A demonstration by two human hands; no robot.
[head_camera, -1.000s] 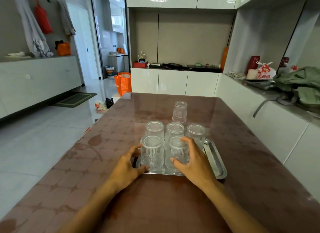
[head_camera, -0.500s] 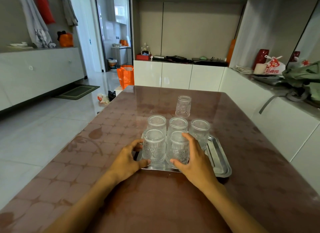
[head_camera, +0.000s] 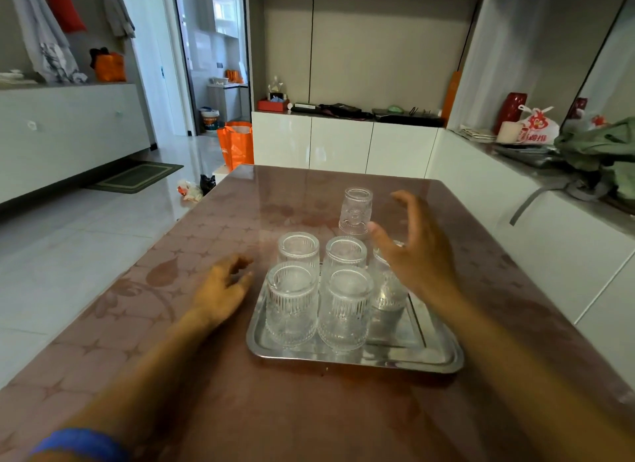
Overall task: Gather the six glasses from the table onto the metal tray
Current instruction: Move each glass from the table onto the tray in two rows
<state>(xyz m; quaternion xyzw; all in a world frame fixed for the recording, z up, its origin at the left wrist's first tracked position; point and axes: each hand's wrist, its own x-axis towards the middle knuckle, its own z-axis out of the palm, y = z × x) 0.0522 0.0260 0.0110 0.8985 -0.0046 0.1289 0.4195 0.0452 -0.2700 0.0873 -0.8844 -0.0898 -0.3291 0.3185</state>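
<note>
A metal tray (head_camera: 357, 358) lies on the brown table, holding several upturned ribbed glasses: two in front (head_camera: 292, 303) (head_camera: 345, 308), two behind them (head_camera: 298, 247) (head_camera: 345, 252), and one at the back right (head_camera: 388, 289) partly hidden by my hand. One more glass (head_camera: 355, 210) stands upside down on the table beyond the tray. My right hand (head_camera: 417, 252) hovers open above the tray's back right, fingers spread, just right of that far glass. My left hand (head_camera: 221, 286) rests open on the table beside the tray's left edge.
The brown patterned table (head_camera: 171, 324) stretches ahead; its left edge drops to a tiled floor. White cabinets (head_camera: 343, 145) stand beyond, with an orange bag (head_camera: 237, 145) on the floor. At the right, a counter (head_camera: 549, 172) carries bags and green cloth.
Both hands let go of the two front glasses. My right hand rose and moved forward toward the far glass; my left hand slid off to the tray's left side.
</note>
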